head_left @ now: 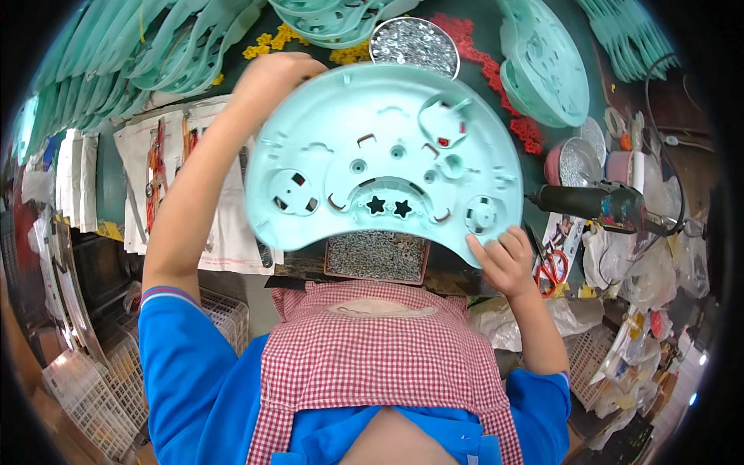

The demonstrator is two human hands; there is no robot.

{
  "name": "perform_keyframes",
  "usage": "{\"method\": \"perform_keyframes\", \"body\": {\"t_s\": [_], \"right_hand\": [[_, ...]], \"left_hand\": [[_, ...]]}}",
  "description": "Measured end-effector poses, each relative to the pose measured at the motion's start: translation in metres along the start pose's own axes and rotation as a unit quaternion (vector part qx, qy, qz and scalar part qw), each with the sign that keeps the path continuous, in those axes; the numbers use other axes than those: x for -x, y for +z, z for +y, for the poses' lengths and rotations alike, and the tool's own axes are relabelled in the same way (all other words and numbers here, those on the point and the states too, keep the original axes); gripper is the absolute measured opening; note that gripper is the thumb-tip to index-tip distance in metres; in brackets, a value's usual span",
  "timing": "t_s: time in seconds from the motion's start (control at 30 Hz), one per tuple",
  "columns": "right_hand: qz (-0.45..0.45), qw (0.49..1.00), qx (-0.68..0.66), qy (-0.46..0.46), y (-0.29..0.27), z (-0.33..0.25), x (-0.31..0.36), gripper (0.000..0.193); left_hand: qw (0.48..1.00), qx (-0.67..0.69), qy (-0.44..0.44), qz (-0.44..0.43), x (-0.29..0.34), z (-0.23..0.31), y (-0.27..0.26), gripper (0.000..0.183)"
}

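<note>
A large mint-green, crescent-shaped plastic panel (pixel 387 124) lies in front of me, with two star-shaped holes near its curved inner edge. My right hand (pixel 504 260) grips its lower right corner, a finger lying on the surface and the others curled. Beyond the panel's upper left edge, my left hand (pixel 283 71) reaches over yellow star-shaped plastic pieces (pixel 275 40). Its fingers point down and are mostly out of sight, so what they hold, if anything, does not show. A round bowl of small silvery parts (pixel 415 46) stands just past the panel's far edge.
Red star-shaped pieces (pixel 527 133) trail along the right. More mint panels are stacked at far left (pixel 116 62) and far right (pixel 546 62). A dark power screwdriver (pixel 573 200) and red-handled scissors (pixel 552 267) lie right. A tray of screws (pixel 376 257) sits at the near edge.
</note>
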State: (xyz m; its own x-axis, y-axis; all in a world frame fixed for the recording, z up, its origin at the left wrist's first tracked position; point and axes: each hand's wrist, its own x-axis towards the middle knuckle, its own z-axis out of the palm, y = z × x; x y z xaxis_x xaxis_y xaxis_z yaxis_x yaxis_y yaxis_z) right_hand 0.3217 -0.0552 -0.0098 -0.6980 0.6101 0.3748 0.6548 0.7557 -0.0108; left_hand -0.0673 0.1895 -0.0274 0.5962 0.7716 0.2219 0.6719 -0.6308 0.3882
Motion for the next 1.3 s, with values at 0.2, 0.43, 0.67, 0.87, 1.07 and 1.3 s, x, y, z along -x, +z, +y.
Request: {"method": "perform_keyframes", "body": {"t_s": [0.2,0.43,0.67,0.87,1.07,1.3], "right_hand": [[-0.086,0.97,-0.2,0.109,0.0,0.025,-0.024,0.024],[0.182,0.864,-0.186,0.431,0.038,0.075,-0.077,0.016],[-0.065,0.868,0.127,0.476,0.068,0.13,-0.052,0.02],[0.025,0.902,0.132,0.41,0.084,0.134,-0.04,0.016],[0.079,0.864,-0.034,0.497,0.069,0.118,-0.051,0.018],[-0.037,0.955,-0.274,0.104,0.04,0.033,-0.099,0.031]], "left_hand": [[0.989,0.111,0.076,0.065,0.023,0.079,-0.017,0.02],[0.95,0.133,0.239,-0.152,0.052,0.112,0.03,0.018],[0.938,0.18,0.262,-0.139,0.043,0.115,0.044,0.014],[0.947,0.109,0.253,-0.165,0.045,0.117,0.041,0.01],[0.951,0.106,0.248,-0.154,0.049,0.113,0.053,0.013],[0.982,0.058,0.11,-0.142,0.079,0.147,0.023,0.022]]}}
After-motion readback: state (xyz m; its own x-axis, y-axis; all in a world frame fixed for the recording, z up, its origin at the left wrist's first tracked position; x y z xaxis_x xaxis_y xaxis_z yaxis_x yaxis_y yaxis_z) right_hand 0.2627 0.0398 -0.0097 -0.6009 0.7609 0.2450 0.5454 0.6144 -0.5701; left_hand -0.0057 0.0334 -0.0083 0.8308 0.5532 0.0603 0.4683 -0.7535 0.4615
